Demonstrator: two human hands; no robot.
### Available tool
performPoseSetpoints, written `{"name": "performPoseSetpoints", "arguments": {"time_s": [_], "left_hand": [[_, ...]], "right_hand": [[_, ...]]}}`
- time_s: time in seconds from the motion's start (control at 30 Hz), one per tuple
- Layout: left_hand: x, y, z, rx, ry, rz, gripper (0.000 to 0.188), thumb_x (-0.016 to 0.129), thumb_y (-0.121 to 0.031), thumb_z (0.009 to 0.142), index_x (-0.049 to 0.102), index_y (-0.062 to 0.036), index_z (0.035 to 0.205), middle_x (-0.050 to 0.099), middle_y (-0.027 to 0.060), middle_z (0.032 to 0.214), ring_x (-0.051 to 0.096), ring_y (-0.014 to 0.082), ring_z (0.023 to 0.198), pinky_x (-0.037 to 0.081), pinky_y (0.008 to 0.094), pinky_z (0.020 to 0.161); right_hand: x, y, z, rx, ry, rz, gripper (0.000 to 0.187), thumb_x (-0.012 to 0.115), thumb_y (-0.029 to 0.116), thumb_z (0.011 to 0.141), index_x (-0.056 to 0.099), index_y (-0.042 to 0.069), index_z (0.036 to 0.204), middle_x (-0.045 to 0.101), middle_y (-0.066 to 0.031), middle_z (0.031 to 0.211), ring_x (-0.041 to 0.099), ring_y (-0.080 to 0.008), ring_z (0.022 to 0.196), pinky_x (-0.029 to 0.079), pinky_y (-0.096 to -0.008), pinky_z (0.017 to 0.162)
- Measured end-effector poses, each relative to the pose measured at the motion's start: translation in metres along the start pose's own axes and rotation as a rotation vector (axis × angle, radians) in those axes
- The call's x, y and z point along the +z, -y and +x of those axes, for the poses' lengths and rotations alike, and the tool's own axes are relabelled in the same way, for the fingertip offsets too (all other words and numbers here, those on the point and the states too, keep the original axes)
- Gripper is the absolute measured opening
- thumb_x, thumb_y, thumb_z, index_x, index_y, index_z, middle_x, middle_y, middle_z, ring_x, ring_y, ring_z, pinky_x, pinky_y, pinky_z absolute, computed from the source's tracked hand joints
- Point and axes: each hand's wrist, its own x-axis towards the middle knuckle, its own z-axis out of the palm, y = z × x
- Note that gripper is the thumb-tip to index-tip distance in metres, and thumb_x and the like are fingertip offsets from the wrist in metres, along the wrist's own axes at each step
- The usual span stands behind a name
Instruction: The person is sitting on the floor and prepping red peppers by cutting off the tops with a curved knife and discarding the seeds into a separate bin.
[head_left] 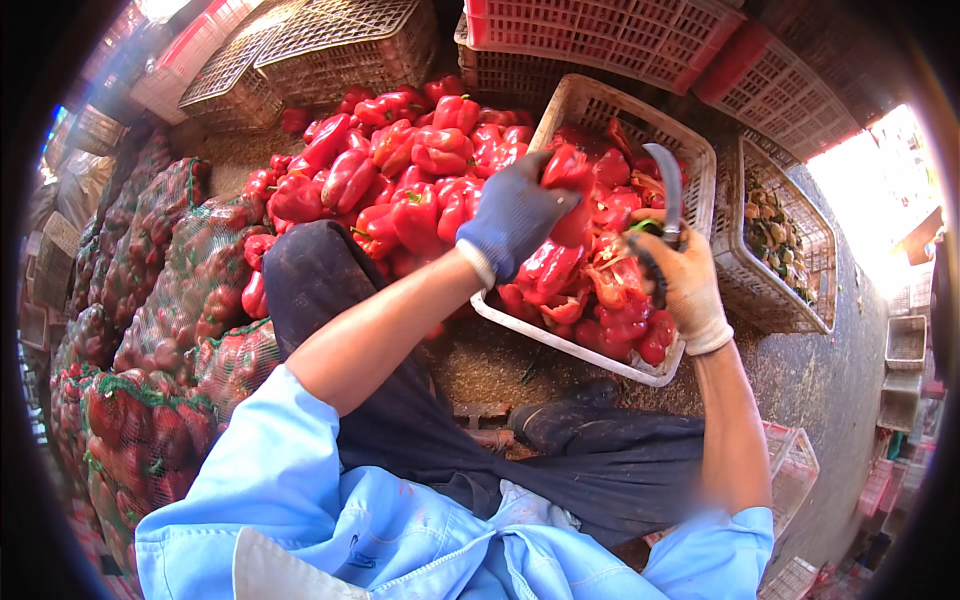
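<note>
My left hand (515, 212), in a blue knit glove, is closed around a red bell pepper (568, 170) above a white plastic crate (570, 343). A curved, hooked knife (670, 185) is in my right hand (690, 285), which wears a pale glove stained orange. Its blade points up and away, at the right side of the crate. Beside the knife hand shows a bit of green, perhaps a pepper stem; its exact place is hard to make out. Cut and broken red peppers (615, 285) fill the crate between my hands.
A heap of whole red peppers (415, 165) lies left of the crate. Mesh sacks of peppers (150, 430) stand farther left. At right, another crate (765, 290) holds greenish pepper scraps. Stacked crates (600, 40) line the far side. My bent legs (600, 450) are close in front.
</note>
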Motion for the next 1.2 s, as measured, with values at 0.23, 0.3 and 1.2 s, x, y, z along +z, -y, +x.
{"name": "performPoseSetpoints", "arguments": {"time_s": [0.23,0.3,1.2], "left_hand": [[0.003,-0.028,0.023,0.309,0.196,0.218,0.062,0.083,-0.039,0.093,0.064,0.0038,0.134,0.077,0.0189,0.099,0.076,0.0250,0.093,0.060,0.0371,0.082],[0.009,-0.032,0.010,0.073,0.426,-0.030,0.054,0.079,-0.040,0.097,0.066,0.0031,0.127,0.074,0.0134,0.091,0.071,0.0200,0.081,0.057,0.0349,0.072],[-0.088,0.006,0.026,0.039,0.614,1.167,0.087,0.088,-0.032,0.081,0.051,-0.0100,0.157,0.059,0.0226,0.151,0.063,0.0436,0.132,0.053,0.0553,0.107]], "right_hand": [[-0.027,0.011,0.006,-0.090,-0.156,-0.263,0.027,0.075,0.017,0.100,0.072,0.005,0.124,0.068,0.0024,0.079,0.054,-0.0027,0.055,0.039,-0.0195,0.048],[-0.029,0.008,0.008,-0.113,-0.060,-0.279,0.026,0.076,0.013,0.098,0.071,0.003,0.122,0.069,0.0019,0.086,0.059,-0.0025,0.066,0.043,-0.0195,0.056],[-0.278,0.038,0.080,-0.312,-0.572,-0.583,0.035,0.068,0.030,0.106,0.069,0.010,0.134,0.065,-0.0016,0.083,0.054,-0.0101,0.059,0.039,-0.0275,0.045]]}}
